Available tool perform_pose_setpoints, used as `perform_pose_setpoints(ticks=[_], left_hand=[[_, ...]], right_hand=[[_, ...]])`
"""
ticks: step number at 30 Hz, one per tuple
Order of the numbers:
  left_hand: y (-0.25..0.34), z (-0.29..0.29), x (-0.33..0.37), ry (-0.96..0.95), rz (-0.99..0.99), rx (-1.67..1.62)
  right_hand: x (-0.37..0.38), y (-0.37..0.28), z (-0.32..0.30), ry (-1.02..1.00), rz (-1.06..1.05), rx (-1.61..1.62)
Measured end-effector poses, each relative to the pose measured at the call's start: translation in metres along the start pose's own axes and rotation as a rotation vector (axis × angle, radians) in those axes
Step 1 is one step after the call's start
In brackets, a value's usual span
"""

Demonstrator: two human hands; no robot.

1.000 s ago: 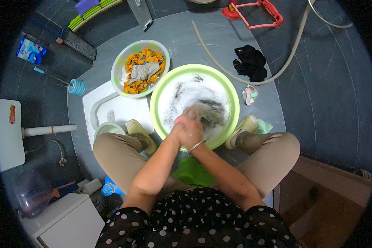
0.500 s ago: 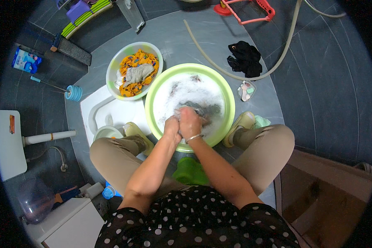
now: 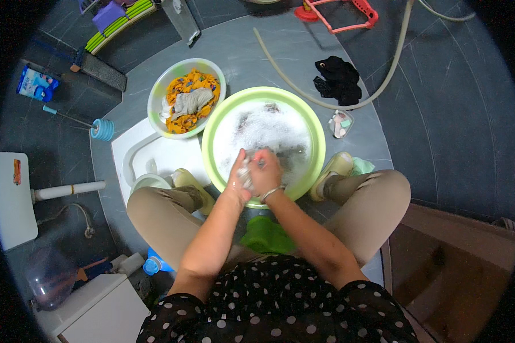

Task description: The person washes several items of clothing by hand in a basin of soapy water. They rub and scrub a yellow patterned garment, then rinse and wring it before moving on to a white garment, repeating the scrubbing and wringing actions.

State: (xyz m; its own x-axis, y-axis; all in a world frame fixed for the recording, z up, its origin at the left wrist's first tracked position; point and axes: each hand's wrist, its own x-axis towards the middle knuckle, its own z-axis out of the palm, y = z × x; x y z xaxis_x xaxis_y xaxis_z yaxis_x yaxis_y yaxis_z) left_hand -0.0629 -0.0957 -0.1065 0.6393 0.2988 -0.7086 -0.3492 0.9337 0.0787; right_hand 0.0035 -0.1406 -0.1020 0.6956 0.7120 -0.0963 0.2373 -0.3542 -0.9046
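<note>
Close together over the near part of a green-rimmed basin (image 3: 320, 146) are both my hands. A light grey, wet cloth (image 3: 245, 176) is bunched between them. My left hand (image 3: 237, 178) supports the cloth from the left, palm against it. Curled over from the right, my right hand (image 3: 266, 173) presses on the same cloth with closed fingers. White suds (image 3: 263, 128) cover most of the water, with a darker patch of water or fabric right of my hands. What lies under the foam is hidden.
A smaller basin (image 3: 152, 108) with orange patterned and grey clothes stands at the far left, beside a white squat toilet (image 3: 177, 150). Black clothing (image 3: 339, 80) and a curved hose (image 3: 392, 77) lie at the far right, near a small soap dish (image 3: 340, 124).
My hands have parted slightly and turned, so the light cloth between them now shows. My left fingers have straightened somewhat along it. The basins have not moved.
</note>
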Motion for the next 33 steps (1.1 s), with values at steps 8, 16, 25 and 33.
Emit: perform_pose_setpoints(ticks=[8, 16, 25, 33], left_hand=[[0.012, 0.011, -0.005, -0.241, -0.009, 0.154], [-0.014, -0.094, 0.084, -0.329, 0.358, 0.346], [-0.018, -0.015, 0.048, 0.424, 0.203, 0.864], [-0.023, -0.047, 0.048, 0.325, 0.052, 1.044]], right_hand=[[-0.029, -0.044, -0.026, -0.131, -0.262, -0.015], [0.004, 0.001, 0.002, -0.136, -0.232, -0.120], [0.073, 0.149, 0.000, 0.052, 0.308, -0.335], [0.066, 0.197, 0.007, 0.275, 0.524, -0.548]])
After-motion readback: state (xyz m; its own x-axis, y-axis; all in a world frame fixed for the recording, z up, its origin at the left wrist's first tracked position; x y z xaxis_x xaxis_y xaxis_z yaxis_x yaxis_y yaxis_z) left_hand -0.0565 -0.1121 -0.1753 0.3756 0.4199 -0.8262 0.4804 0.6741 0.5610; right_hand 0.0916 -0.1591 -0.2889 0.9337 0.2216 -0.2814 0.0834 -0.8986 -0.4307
